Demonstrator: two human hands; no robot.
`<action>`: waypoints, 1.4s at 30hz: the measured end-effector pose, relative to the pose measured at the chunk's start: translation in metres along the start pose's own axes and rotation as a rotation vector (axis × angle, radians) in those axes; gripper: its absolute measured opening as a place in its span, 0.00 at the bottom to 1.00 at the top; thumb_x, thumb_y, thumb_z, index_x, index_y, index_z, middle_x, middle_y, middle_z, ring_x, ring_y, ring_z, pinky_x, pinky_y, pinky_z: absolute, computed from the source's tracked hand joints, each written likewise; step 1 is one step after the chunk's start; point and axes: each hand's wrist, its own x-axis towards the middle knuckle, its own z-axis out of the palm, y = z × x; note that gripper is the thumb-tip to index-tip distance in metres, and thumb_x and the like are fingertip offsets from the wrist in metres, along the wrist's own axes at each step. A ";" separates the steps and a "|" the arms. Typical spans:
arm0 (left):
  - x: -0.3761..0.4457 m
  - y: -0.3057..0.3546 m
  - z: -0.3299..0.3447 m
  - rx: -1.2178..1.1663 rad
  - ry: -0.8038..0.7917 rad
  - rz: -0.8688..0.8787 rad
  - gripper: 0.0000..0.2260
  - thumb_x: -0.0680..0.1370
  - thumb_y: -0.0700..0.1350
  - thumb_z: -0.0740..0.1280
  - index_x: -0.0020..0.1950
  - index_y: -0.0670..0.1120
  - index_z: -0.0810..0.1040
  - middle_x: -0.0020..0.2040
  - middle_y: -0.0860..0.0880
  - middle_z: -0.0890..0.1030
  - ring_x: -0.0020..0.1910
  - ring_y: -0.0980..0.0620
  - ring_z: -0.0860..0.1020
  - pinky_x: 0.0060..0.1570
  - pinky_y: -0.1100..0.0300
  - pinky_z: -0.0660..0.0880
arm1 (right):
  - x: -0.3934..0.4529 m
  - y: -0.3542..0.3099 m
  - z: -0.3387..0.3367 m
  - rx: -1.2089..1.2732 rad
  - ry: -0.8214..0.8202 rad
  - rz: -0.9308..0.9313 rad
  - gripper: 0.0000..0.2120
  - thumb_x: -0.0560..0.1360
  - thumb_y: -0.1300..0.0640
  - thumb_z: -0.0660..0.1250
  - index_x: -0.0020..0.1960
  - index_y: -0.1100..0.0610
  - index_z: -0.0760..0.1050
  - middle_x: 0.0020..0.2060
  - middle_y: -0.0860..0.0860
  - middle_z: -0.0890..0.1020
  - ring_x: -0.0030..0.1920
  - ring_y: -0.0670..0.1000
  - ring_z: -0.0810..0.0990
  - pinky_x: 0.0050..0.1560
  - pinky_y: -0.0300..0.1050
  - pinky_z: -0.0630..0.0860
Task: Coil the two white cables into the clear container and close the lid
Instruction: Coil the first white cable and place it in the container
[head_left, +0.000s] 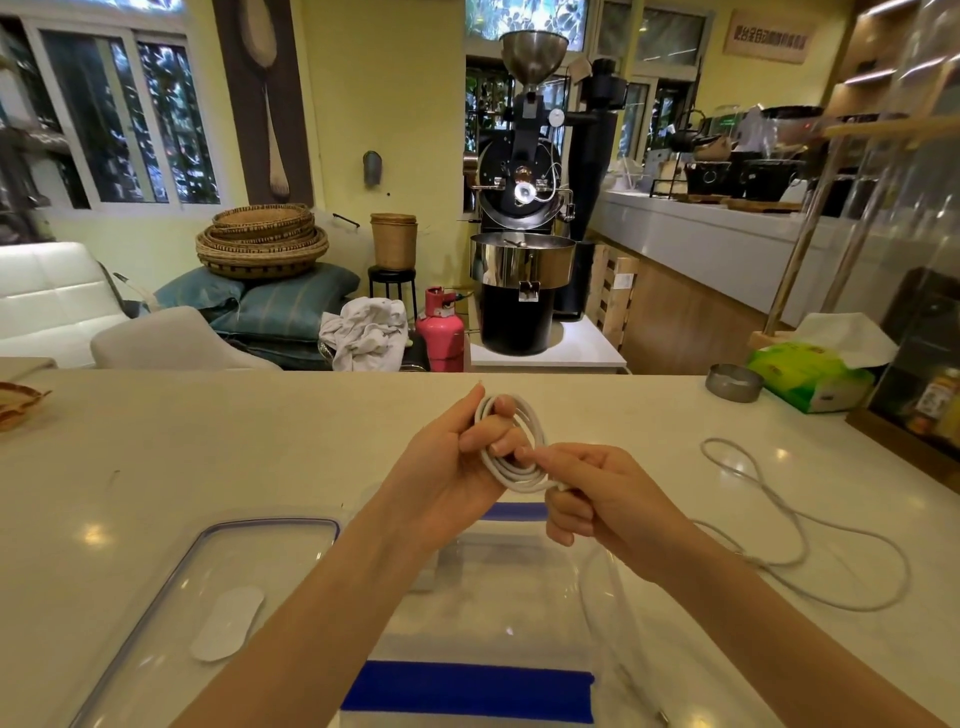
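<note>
- We see a countertop (208, 441) of pale, polished stone-like material, glossy enough to mirror the ceiling lights.
- The clear container (498, 587) looks like smooth transparent plastic with matt blue strips; its lid (156, 597) is the same clear plastic (a frosted white patch sits on it).
- The coiled cable (511, 470) and the loose cable (810, 530) have a smooth, matt white rubbery sheath.
- We read the small round tin (733, 383) as dull brushed metal.
- The tissue box (802, 374) appears to be glossy green wrap with soft white paper on top.
- The roaster drum (522, 260) is shiny steel, and the stacked baskets (262, 241) are rough woven wicker.
</note>
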 end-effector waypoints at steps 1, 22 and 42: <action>0.000 0.000 0.000 0.049 0.028 0.010 0.22 0.81 0.50 0.48 0.34 0.43 0.72 0.16 0.51 0.64 0.21 0.56 0.67 0.31 0.64 0.74 | 0.000 0.001 0.000 -0.022 0.014 -0.006 0.14 0.70 0.52 0.64 0.44 0.63 0.78 0.19 0.49 0.64 0.21 0.47 0.63 0.25 0.40 0.70; -0.007 -0.017 -0.006 1.206 0.332 0.353 0.14 0.80 0.51 0.51 0.39 0.50 0.70 0.34 0.53 0.77 0.28 0.64 0.74 0.31 0.75 0.70 | 0.012 -0.002 -0.005 -0.334 0.231 -0.112 0.13 0.75 0.56 0.63 0.35 0.59 0.78 0.22 0.54 0.68 0.20 0.45 0.65 0.23 0.36 0.69; -0.006 -0.015 0.003 0.648 0.375 0.324 0.16 0.81 0.49 0.51 0.38 0.42 0.69 0.23 0.49 0.76 0.20 0.56 0.72 0.20 0.65 0.71 | 0.020 0.003 0.003 0.448 0.184 0.138 0.11 0.75 0.59 0.63 0.37 0.62 0.79 0.23 0.52 0.74 0.28 0.48 0.73 0.35 0.42 0.81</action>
